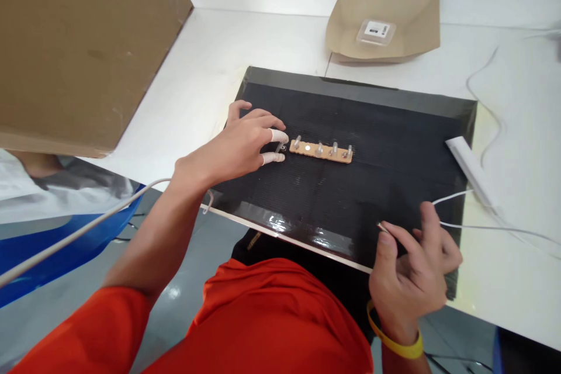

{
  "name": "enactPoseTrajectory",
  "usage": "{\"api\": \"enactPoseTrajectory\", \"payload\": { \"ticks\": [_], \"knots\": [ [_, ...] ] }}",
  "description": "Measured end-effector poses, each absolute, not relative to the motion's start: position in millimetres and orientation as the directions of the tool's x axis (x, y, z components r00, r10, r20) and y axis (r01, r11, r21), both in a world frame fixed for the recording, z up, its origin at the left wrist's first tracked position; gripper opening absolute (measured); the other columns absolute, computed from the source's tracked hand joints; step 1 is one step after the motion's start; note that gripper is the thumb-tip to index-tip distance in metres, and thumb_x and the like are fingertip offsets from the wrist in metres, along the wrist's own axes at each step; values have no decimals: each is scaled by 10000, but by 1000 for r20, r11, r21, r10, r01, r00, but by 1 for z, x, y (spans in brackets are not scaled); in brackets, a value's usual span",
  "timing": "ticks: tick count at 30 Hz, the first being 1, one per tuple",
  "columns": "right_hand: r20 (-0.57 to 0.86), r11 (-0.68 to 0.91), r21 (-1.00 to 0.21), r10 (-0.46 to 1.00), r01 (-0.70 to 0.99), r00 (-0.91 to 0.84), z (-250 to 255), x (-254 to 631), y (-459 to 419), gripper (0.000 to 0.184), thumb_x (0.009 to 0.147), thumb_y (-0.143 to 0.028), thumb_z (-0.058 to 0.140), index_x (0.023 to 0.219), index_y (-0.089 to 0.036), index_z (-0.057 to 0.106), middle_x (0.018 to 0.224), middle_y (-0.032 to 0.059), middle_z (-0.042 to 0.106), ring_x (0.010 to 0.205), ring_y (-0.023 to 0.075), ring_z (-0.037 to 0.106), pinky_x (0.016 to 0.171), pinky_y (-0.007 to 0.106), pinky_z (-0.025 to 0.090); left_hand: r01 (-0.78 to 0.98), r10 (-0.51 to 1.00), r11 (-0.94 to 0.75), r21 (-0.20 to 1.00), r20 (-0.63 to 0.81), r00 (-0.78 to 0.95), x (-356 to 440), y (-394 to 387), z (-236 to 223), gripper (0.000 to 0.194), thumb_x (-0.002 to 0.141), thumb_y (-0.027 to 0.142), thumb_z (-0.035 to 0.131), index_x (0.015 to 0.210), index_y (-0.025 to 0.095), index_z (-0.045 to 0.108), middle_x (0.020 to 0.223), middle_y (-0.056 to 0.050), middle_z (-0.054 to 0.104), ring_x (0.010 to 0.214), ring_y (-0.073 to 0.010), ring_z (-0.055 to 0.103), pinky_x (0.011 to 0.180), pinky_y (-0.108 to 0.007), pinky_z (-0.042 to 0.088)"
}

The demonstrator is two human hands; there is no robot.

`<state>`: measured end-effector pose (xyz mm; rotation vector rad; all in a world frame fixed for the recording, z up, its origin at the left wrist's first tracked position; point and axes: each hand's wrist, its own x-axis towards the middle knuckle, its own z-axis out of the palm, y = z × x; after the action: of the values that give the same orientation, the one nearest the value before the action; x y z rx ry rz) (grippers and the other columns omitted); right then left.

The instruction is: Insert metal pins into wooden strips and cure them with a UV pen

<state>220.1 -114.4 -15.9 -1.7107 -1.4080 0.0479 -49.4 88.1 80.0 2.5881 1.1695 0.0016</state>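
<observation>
My left hand [245,139] wears white finger covers on the thumb and index finger. Those two fingertips pinch a small clear piece with a shiny bit [283,146], just beyond the left end of a tan strip [302,148]. Several short clear upright pegs and one white round spot sit along the strip, which lies on a black mat [307,193]. Near the mat's front right corner, my right hand [412,269] is raised with thumb and index finger closed on a tiny thing with a shiny tip [380,224]; its kind is too small to tell.
A brown paper tray [421,29] with a clear plastic box [376,32] in it stands at the back. A large cardboard box [87,47] fills the left. A white bar [471,169] and white cables [495,227] lie to the right. Another person's arm shows at far left.
</observation>
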Motion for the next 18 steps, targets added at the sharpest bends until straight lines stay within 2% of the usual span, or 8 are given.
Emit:
{"api": "enactPoseTrajectory", "payload": {
  "ticks": [8,18],
  "knots": [
    [491,53,-637,797,769,352,-15,220,-113,165,943,-159,720,1073,-223,798,1584,97,588,1327,330,567,962,478,502,729,762,-598,333,-45,646,-53,88,67,243,1042,385,615,1176,254,769,1400,-81,706,1336,-292,604,1232,-561,192],
    [498,65,-634,797,770,343,-13,219,-112,174,938,-140,729,1078,-221,794,1576,95,596,1318,320,575,949,463,518,741,775,-564,364,-76,627,-55,92,59,264,1029,408,654,1206,244,761,1402,-88,709,1332,-293,612,1212,-522,198]
  ]
}}
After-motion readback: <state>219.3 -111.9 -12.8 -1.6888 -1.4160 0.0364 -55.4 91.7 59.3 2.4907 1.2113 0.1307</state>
